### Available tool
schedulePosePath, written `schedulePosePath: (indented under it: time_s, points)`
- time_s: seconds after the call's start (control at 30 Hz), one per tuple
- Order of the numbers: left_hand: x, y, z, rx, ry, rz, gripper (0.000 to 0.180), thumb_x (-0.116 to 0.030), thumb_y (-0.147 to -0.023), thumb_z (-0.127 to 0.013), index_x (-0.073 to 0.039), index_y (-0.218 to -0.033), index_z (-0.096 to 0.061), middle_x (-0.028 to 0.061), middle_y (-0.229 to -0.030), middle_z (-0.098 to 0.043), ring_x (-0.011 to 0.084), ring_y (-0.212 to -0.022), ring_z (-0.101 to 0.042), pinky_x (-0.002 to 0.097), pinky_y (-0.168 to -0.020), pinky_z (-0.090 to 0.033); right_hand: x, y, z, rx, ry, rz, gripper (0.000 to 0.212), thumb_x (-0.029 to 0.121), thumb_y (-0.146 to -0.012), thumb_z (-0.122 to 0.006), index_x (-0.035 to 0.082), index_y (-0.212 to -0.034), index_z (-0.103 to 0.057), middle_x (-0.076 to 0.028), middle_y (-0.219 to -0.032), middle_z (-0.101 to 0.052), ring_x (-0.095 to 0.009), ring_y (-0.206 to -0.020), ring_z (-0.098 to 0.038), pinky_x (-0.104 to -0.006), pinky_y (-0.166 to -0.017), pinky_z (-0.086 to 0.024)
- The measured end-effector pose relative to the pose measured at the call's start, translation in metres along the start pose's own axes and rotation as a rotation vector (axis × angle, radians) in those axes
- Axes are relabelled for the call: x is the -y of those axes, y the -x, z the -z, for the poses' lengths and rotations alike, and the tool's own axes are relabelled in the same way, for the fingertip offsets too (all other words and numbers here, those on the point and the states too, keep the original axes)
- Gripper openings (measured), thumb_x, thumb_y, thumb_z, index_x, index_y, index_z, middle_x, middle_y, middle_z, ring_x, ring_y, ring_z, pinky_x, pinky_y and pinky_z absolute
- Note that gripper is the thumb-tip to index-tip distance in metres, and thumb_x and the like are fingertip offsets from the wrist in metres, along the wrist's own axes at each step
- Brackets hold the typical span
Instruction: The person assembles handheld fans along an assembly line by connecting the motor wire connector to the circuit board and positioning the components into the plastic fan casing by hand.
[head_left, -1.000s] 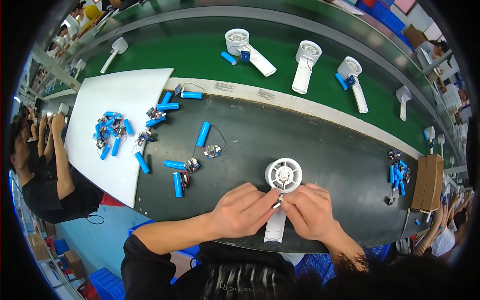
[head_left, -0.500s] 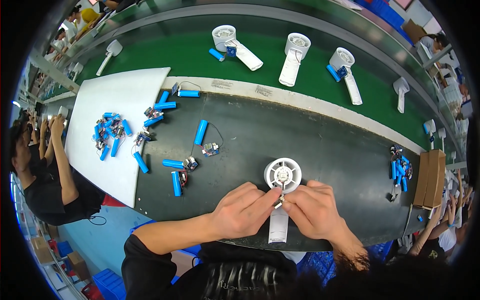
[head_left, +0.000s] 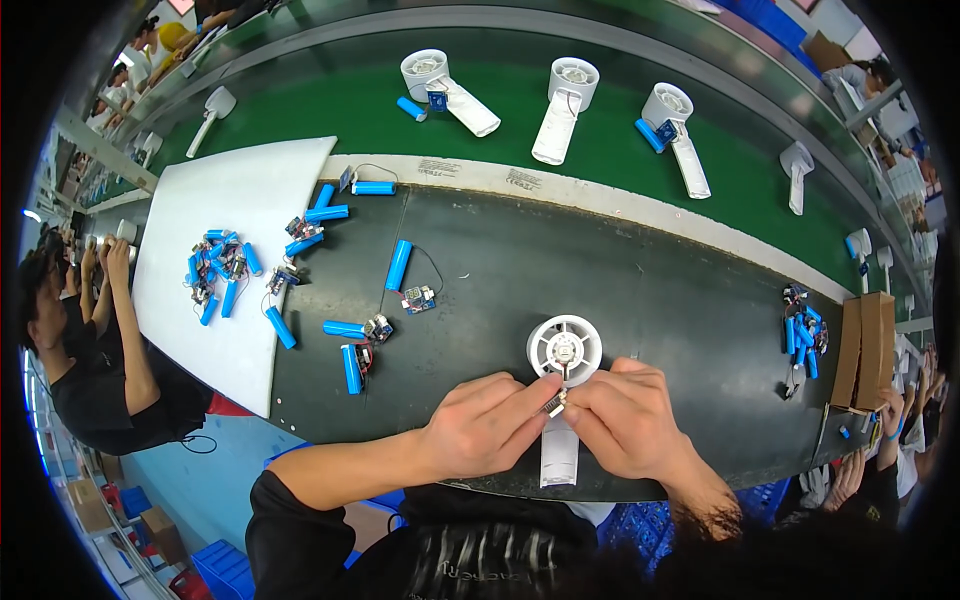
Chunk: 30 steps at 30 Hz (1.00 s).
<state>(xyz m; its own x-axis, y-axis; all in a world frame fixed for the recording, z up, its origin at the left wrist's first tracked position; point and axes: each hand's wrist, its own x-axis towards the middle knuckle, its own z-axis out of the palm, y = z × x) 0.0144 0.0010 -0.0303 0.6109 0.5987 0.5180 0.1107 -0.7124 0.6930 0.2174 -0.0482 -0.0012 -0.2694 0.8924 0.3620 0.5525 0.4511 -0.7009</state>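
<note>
Grip pinched: left hand [head_left: 482, 425], right hand [head_left: 625, 415] holding small dark-and-silver part [head_left: 555, 404] beside white round plastic fan head [head_left: 564, 350]; slackening could drop it.

Blue floor [head_left: 245, 455] lower left — dark workbench [head_left: 520, 265] — green conveyor belt [head_left: 340, 100] beyond.

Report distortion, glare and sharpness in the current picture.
In the head view, the green belt bows into an arc; there too, pale sheen lies on the dark tabletop, while the white fan, left hand and right hand look fairly sharp.
</note>
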Motion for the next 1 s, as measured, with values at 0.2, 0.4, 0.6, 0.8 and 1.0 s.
schedulePosePath:
  time_s: [0.2, 0.4, 0.6, 0.8, 1.0]
  points:
    - [0.002, 0.000, -0.001, -0.007, -0.027, -0.030, 0.044, 0.008, -0.068, -0.071, 0.009, -0.112, -0.068, 0.0099, -0.071, -0.062, 0.0205, -0.055, -0.058, 0.0301, -0.049, -0.048, -0.002, 0.001, -0.001, -0.018, -0.015, -0.011, 0.005, 0.004, -0.080, -0.069, 0.004, -0.081, -0.064, -0.006, -0.065, -0.058, -0.023, -0.050, -0.053, -0.0328, -0.051, -0.036]
    - [0.000, 0.003, -0.002, -0.013, -0.096, -0.109, 0.045, 0.007, -0.067, -0.071, 0.012, -0.112, -0.067, 0.0086, -0.070, -0.059, 0.0201, -0.054, -0.055, 0.0305, -0.048, -0.047, 0.001, 0.004, 0.001, 0.015, -0.054, -0.045, 0.006, 0.005, -0.080, -0.070, 0.003, -0.081, -0.064, -0.006, -0.069, -0.062, -0.024, -0.052, -0.053, -0.0334, -0.054, -0.038]
    - [0.000, 0.005, -0.004, 0.026, -0.123, -0.224, 0.050, 0.011, -0.065, -0.067, 0.014, -0.115, -0.063, 0.0097, -0.072, -0.056, 0.0229, -0.057, -0.052, 0.0327, -0.050, -0.047, 0.009, 0.008, 0.005, 0.099, -0.241, -0.265, 0.006, 0.006, -0.084, -0.069, 0.003, -0.089, -0.067, -0.009, -0.074, -0.066, -0.026, -0.060, -0.061, -0.0349, -0.059, -0.048]
    - [-0.007, -0.008, -0.001, 0.026, -0.200, -0.251, 0.050, 0.005, -0.066, -0.067, 0.013, -0.116, -0.062, 0.0117, -0.077, -0.055, 0.0248, -0.061, -0.054, 0.0356, -0.052, -0.045, 0.007, 0.015, 0.013, 0.152, -0.202, -0.276, 0.014, 0.010, -0.090, -0.065, 0.005, -0.102, -0.063, -0.014, -0.088, -0.066, -0.035, -0.077, -0.065, -0.0418, -0.066, -0.052]
    - [-0.018, -0.034, 0.002, 0.126, -0.337, -0.208, 0.040, 0.005, -0.068, -0.067, 0.008, -0.108, -0.065, 0.0102, -0.074, -0.052, 0.0260, -0.060, -0.053, 0.0375, -0.053, -0.044, -0.010, 0.014, 0.011, 0.050, -0.063, -0.097, 0.011, 0.013, -0.093, -0.059, 0.002, -0.094, -0.061, -0.013, -0.079, -0.060, -0.035, -0.069, -0.060, -0.0438, -0.058, -0.046]
